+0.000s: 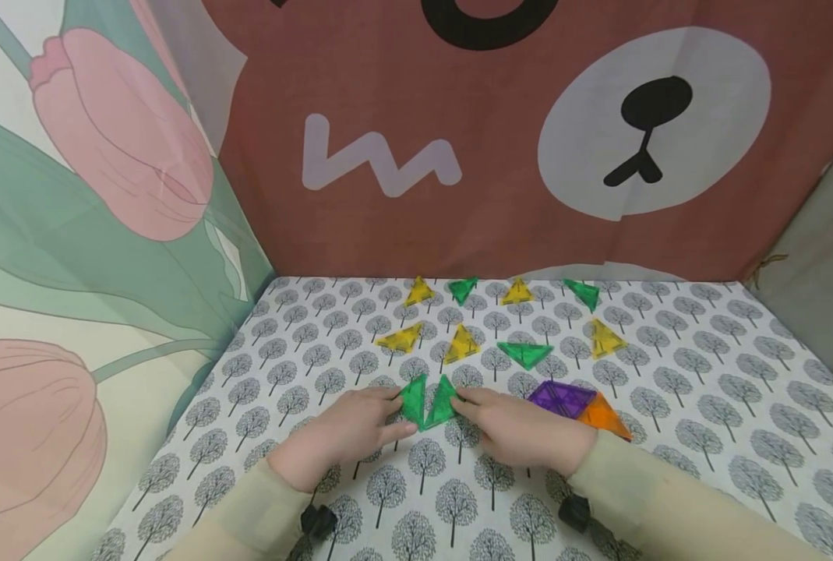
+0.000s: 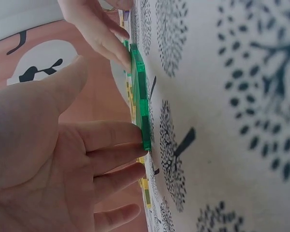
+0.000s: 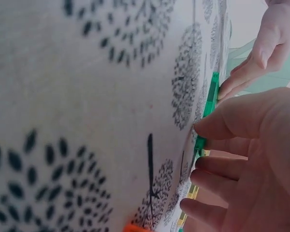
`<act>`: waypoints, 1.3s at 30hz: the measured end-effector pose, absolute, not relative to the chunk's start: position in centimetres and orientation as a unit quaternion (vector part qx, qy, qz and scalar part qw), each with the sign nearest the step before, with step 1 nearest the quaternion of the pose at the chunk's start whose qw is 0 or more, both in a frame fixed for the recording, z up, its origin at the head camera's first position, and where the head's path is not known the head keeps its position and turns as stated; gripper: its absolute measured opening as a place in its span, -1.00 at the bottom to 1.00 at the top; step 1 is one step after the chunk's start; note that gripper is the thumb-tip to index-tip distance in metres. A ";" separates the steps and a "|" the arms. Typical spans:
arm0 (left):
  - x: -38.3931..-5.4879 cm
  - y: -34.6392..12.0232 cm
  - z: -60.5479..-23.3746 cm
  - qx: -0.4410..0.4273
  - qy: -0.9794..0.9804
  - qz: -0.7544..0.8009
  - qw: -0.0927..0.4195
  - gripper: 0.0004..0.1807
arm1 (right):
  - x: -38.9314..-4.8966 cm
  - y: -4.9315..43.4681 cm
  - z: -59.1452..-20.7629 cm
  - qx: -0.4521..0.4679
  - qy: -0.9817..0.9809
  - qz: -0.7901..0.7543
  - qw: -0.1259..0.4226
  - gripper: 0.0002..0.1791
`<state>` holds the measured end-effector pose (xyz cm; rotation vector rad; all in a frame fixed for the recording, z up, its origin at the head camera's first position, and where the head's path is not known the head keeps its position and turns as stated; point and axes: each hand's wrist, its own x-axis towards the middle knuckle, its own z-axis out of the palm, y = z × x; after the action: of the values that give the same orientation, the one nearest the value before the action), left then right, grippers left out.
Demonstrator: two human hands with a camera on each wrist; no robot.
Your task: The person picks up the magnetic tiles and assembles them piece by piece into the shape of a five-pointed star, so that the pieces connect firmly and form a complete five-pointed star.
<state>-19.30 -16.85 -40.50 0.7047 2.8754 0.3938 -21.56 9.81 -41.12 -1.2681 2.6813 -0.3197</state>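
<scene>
Two green see-through triangular magnetic tiles lie on the tree-print cloth, the left tile (image 1: pixel 414 400) and the right tile (image 1: pixel 441 403). Their lower corners come together, and a narrow V-shaped gap parts them above. My left hand (image 1: pixel 356 428) touches the left tile's outer side with fairly straight fingertips; its thumb (image 2: pixel 70 79) stands apart from the green edge (image 2: pixel 144 113). From the other side, my right hand (image 1: pixel 521 428) rests its fingertips on the right tile's outer edge. Its thumb tip (image 3: pixel 208 126) overlaps the green tile (image 3: pixel 211 96) in the right wrist view.
Purple tiles (image 1: pixel 562 397) and an orange tile (image 1: pixel 604 414) lie joined beyond my right wrist. Farther back are several loose triangles, among them a yellow one (image 1: pixel 462 344) and a green one (image 1: pixel 525 354). Printed fabric walls (image 1: pixel 388 234) stand behind and at the sides.
</scene>
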 end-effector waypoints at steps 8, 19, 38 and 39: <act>-19.2 -16.6 -40.2 0.234 0.959 0.133 0.084 -0.26 | -22.1 9.3 -41.5 -0.457 0.882 -0.106 0.041 -0.31; -19.6 -16.6 -40.0 0.240 0.959 0.127 0.087 -0.27 | -22.7 8.9 -41.1 -0.443 0.885 -0.119 0.082 -0.29; -27.5 -15.7 -38.7 0.103 0.978 0.140 0.115 -0.46 | -29.0 9.5 -38.1 -0.278 0.943 -0.140 0.114 -0.42; -27.9 -15.3 -39.0 0.099 0.979 0.135 0.116 -0.45 | -29.1 9.3 -38.3 -0.275 0.945 -0.136 0.117 -0.43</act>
<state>-27.86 -15.32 -39.00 0.2891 2.8678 0.3948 -29.11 9.35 -38.30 -0.8048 2.7651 -0.3982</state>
